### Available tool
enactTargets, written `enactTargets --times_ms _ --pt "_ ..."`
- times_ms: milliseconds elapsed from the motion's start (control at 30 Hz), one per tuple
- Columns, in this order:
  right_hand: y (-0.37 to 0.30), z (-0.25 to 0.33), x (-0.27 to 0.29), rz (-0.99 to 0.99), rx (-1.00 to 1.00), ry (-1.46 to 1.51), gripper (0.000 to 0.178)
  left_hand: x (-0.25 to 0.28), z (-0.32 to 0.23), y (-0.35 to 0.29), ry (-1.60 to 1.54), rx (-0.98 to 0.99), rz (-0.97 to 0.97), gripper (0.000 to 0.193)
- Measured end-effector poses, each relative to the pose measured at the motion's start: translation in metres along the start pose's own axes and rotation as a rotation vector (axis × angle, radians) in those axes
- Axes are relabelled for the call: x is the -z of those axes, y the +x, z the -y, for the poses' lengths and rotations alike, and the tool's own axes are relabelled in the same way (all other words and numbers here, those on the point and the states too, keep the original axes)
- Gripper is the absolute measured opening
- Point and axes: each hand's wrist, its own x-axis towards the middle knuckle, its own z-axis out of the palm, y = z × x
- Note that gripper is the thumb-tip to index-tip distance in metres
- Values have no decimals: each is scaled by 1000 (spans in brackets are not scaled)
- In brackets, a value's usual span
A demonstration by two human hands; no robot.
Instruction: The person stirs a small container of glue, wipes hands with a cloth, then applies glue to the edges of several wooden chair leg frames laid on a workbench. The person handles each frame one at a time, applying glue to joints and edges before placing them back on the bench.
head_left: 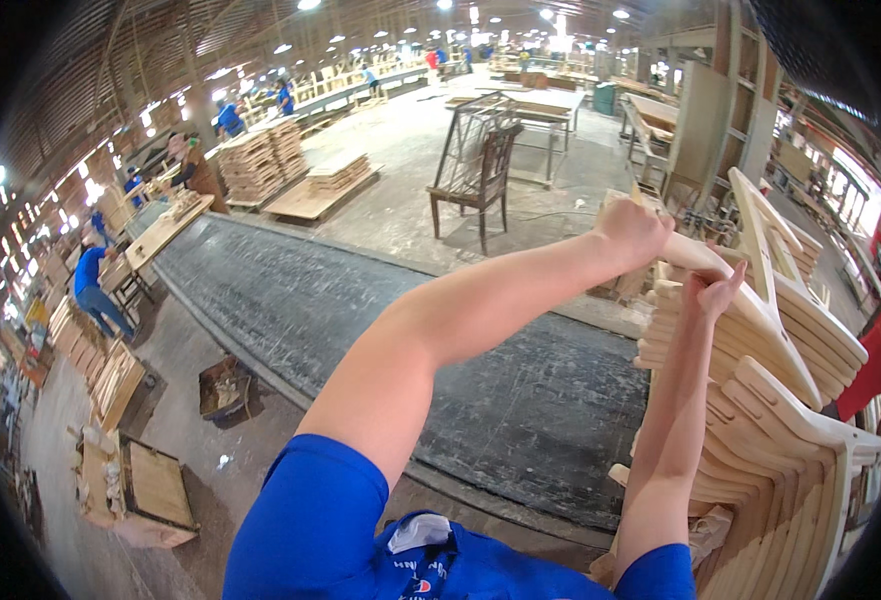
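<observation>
Beside stacked wooden parts (775, 455) — 2 hands (635, 230) (717, 292) grip 1 pale piece (693, 254) — a dark bin (225, 409) holds scraps (223, 384)

A smooth, pale, bare-wood furniture part (695, 256), gently curved along its visible stretch, is held aslant at the right of the scene. Its far-left end is partly hidden by the grip; toward the near right, its full extent cannot be made out.
</observation>
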Motion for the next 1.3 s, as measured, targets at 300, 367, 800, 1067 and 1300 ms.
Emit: enactTargets --times_ms 300,367,800,1067,1300 --pt "-117 -85 -7 -161 130 -196 13 26 -19 -194 -217 183 -137 37" --pt "-164 -106 -18 -81 163 -357 10 13 -32 -259 -485 327 -57 49" --pt "-356 -221 6 -105 -647 -202 30 39 -125 -477 -2010 1120 391 49" --pt "-422 -245 109 -228 -1025 -6 29 32 -174 -516 -1922 1423 567 26" --pt "-419 -163 116 332 -1057 -1637 42 -12 -231 -514 -1876 1503 636 18"
